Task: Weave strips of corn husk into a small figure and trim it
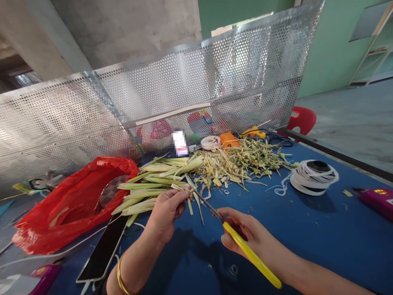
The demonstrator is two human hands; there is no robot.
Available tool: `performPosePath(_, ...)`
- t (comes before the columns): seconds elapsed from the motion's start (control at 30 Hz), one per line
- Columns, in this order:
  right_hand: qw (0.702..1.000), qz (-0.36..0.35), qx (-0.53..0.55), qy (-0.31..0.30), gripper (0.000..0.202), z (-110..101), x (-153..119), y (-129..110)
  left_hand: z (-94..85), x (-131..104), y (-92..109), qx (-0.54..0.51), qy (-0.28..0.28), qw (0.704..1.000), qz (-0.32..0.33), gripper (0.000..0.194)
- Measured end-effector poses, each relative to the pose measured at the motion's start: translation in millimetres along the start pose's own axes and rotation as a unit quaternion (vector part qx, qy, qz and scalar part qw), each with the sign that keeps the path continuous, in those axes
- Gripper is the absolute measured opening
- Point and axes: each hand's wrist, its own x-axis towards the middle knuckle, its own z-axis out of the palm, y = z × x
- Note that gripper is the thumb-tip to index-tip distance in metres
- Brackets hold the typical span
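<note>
My left hand (170,209) pinches the end of a pale green husk piece (189,200) near the middle of the blue table. In my right hand (245,231) are scissors with yellow handles (250,254); their blades point up and left, with the tips close to the husk at my left fingers. Behind my left hand lies a pile of long green husks or stalks (144,186). A heap of cut, dry-looking scraps (239,159) spreads beyond the scissors.
A red plastic bag (70,205) and a dark tablet (106,246) lie at the left. A white cord spool (315,178) stands at the right, near a purple device (377,200). A perforated metal panel (172,86) rises behind, with a tape roll (210,142) before it.
</note>
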Motion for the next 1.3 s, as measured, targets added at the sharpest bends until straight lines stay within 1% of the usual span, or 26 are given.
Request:
performPosePath(0.13,0.999,0.004,-0.035,0.018,0.027,0.4,-0.8,-1.1,-0.5,1.0,-3.2,-0.009,0.005,1.0,-0.01,0.029)
performPosePath(0.23,0.999,0.011,-0.034,0.026,0.029,3.0,-0.4,-4.6,-0.5,1.8,-4.3,-0.006,0.006,1.0,-0.014,0.027)
performPosePath(0.33,0.998,0.014,-0.041,0.041,0.032,4.5,1.1,-5.7,0.1,1.8,-3.7,-0.003,0.004,1.0,-0.015,0.029)
performPosePath(0.47,0.993,0.0,-0.098,0.059,0.03,1.9,3.0,0.3,0.7,0.7,-3.0,-0.009,0.003,1.0,-0.016,0.032)
performPosePath(0.57,0.992,-0.006,-0.108,0.066,0.028,-0.7,3.6,6.9,0.7,-0.1,-3.7,-0.01,-0.001,1.0,-0.016,0.031)
performPosePath(0.7,0.995,-0.004,-0.076,0.066,0.029,-0.4,4.2,10.7,0.6,0.3,-5.1,-0.01,0.0,1.0,-0.018,0.03)
performPosePath(0.83,0.996,0.008,-0.047,0.071,0.029,4.0,5.5,6.3,0.1,2.4,-7.0,-0.007,-0.007,1.0,-0.018,0.027)
performPosePath(0.97,0.997,0.011,-0.025,0.072,0.037,5.5,7.9,0.1,1.0,2.9,-7.1,-0.002,-0.015,1.0,-0.019,0.028)
performPosePath(1.1,0.994,-0.004,0.007,0.113,0.053,-0.5,6.0,-7.5,1.4,2.2,-3.2,-0.017,-0.02,1.0,-0.013,0.037)
performPosePath(1.13,0.993,-0.011,0.02,0.113,0.055,-2.4,4.5,-10.3,0.8,2.4,-2.1,-0.025,-0.02,0.999,-0.012,0.039)
performPosePath(1.2,0.995,-0.009,0.039,0.089,0.056,-5.4,1.0,-15.7,-1.2,3.3,-0.4,-0.041,-0.026,0.999,-0.014,0.039)
performPosePath(1.3,0.993,0.034,0.093,0.072,0.05,-8.4,-2.8,-20.5,-5.1,5.5,0.0,-0.058,-0.043,0.997,-0.023,0.032)
